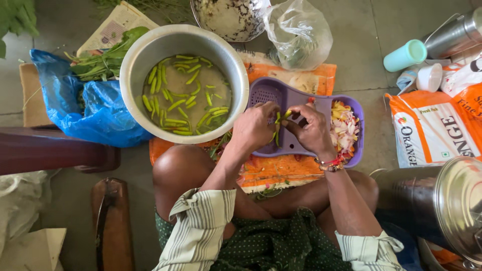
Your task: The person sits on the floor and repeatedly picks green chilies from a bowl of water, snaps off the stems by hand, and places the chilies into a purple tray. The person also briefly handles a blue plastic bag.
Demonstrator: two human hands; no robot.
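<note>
A steel pot [131,60] sits upper centre of the frame, filled with water and many floating green chillies [176,104]. Just right of it lies a purple tray [296,98] with a perforated strainer section at its left end; chopped onion pieces [344,129] are heaped at its right end. A clear plastic bag [299,32] lies above the tray, a blue plastic bag [83,108] with leafy greens [103,60] fills the left of the frame, and a teal cup [405,55] lies at upper right.

Over the tray's middle, the left hand [255,126] and the right hand [310,128] meet, both with a clenched grip on one green chilli [281,118]. The chilli's long axis runs diagonally, one end pointing toward the upper right, the other down toward the lower left of the frame
</note>
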